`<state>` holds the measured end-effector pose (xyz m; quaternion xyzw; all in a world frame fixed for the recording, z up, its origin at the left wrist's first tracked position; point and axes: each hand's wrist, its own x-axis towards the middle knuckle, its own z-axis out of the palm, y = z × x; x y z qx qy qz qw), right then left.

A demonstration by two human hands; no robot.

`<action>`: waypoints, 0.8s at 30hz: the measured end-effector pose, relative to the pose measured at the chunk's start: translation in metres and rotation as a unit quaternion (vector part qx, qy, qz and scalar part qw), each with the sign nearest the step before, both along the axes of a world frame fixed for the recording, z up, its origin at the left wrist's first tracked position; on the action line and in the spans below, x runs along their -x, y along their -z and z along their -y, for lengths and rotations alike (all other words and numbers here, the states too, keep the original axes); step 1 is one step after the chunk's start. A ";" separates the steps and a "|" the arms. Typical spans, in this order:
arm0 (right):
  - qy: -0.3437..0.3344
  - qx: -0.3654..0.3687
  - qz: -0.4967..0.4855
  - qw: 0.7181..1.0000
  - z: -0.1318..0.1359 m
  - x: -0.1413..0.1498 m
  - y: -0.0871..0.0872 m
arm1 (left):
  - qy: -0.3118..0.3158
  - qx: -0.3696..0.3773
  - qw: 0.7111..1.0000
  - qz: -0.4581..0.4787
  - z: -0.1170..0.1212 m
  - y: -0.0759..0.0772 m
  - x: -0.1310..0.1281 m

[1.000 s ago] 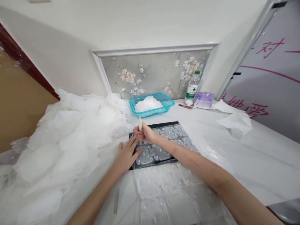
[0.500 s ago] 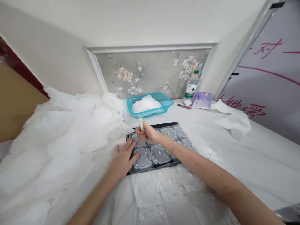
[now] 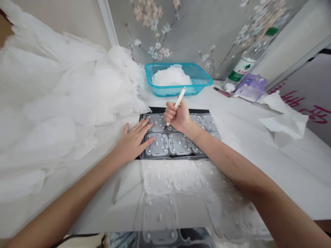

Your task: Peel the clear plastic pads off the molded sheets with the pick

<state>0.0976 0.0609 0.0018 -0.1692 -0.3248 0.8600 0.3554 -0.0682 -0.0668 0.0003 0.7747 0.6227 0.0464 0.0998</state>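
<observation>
My right hand (image 3: 177, 113) is closed in a fist around a slim white craft knife (image 3: 180, 97), its dark pointed tip down on a translucent plastic sheet (image 3: 157, 177) of moulded square panels. The tip meets the sheet near the gap between two panels. My left hand (image 3: 136, 139) lies flat with fingers spread at the sheet's left edge, fingertips on the panels. Under the sheet's far part is a black mat (image 3: 178, 110). The near part hangs over the table edge, and one square opening shows in it.
A large heap of thin white translucent pieces (image 3: 64, 89) covers the table's left. A blue basket (image 3: 178, 90) with white pieces stands at the back. Farther right are a bottle (image 3: 241, 69), red-handled snips (image 3: 222, 92), a purple tissue pack (image 3: 250, 88) and crumpled white paper (image 3: 287, 119).
The view has tipped down and come closer. My right hand with the craft knife has shifted right along the sheet, and the knife leans more to the right. My left hand stays flat.
</observation>
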 end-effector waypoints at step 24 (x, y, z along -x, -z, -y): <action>0.091 -0.333 0.079 0.935 -0.010 -0.029 -0.070 | -0.131 -0.011 0.991 0.019 -0.001 0.004 0.004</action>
